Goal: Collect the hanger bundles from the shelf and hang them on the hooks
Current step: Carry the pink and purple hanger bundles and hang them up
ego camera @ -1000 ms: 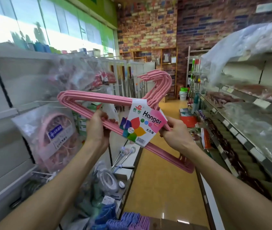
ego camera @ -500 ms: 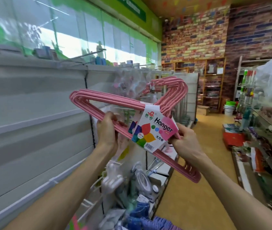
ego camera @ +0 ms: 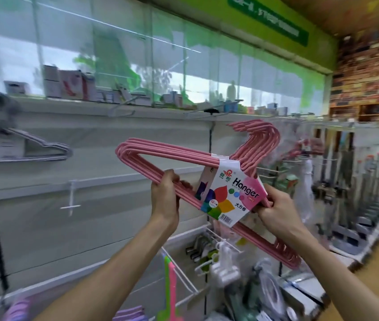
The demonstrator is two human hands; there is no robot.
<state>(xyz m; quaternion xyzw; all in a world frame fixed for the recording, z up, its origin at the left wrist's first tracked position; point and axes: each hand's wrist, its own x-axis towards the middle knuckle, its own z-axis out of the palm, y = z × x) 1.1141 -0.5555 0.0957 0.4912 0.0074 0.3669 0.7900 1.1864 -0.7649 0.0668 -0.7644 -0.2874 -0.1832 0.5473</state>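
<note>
1. The pink hanger bundle [ego camera: 184, 163] was held up in front of the white wall panel [ego camera: 91, 144], below the top shelf [ego camera: 137, 110], tilted with its right end low.
2. The left hand [ego camera: 164, 195] was curled round the lower bars left of centre; the right hand [ego camera: 274, 212] gripped the same bars beside the label. Both grips were clamped on the bundle.
3. Step judged in hand: carrying the bundle to a display hook. A white peg hook [ego camera: 71, 200] stood out from the panel to the left.
4. Advice: level the bundle, turn the stacked hook ends [ego camera: 262, 140] toward the peg, and thread all of them together before either hand lets go.
5. The bundle consisted of several thin pink hangers, banded at the neck by a card label [ego camera: 232, 195] printed "Hanger" with a coloured petal design and a barcode.
6. A grey hanger bundle [ego camera: 45, 147] hung at the far left.
</note>
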